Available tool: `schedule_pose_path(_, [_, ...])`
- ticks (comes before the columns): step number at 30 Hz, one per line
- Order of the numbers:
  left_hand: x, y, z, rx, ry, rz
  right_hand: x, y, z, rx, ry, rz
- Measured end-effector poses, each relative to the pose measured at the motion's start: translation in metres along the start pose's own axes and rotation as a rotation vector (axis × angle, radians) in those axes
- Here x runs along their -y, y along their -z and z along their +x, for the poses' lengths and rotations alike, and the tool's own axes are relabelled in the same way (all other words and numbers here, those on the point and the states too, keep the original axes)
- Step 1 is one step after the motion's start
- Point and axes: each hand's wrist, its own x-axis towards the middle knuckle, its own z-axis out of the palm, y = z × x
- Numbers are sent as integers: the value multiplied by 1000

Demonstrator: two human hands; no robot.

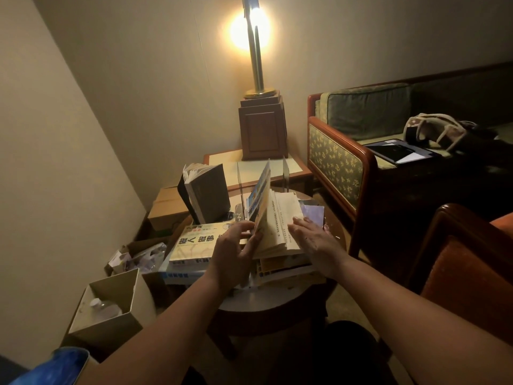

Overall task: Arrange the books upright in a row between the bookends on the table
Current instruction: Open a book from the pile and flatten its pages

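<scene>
A round wooden table (266, 301) holds piles of books. My left hand (236, 245) grips the lifted front cover and first pages of an open book (274, 218). My right hand (313, 234) lies flat on that book's fanned pages. The open book rests on a stack (283, 269) of flat books. To the left lies a cream book with large dark characters (194, 243) on another flat pile. A grey book (208, 191) stands upright behind it, pages splayed. Two clear acrylic bookends (241, 187) (286, 173) stand at the table's far side.
A lamp on a wooden base (262, 123) stands on a side table (297, 169) behind. A green sofa (341, 159) is at the right, an orange armchair (466, 259) nearer. Cardboard boxes (111, 304) and clutter sit on the floor at the left.
</scene>
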Motion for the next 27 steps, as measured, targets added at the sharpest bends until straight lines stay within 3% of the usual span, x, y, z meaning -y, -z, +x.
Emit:
schedule_pose_path(7, [-4,0,-10,-110,2,52,20,-4,13,-141,-3,-363])
schedule_pose_path(10, [-8,2,-13,-186,54,71,37,-5,23,-167,-60,-365])
schedule_pose_path(13, [-12,3,-16,-215,157,16,44,-10,28,-178,6,-335])
schedule_pose_path(16, [-6,9,-17,-334,105,64,44,-12,29,-53,161,-383])
schedule_pose_path(21, [1,19,-13,-487,49,542,38,-11,35,200,193,-486])
schedule_pose_path(24, [8,26,-13,-379,-50,851,39,-15,35,226,152,-473])
schedule_pose_path(27, [14,27,-8,-73,-62,1024,38,-17,35,220,145,-486])
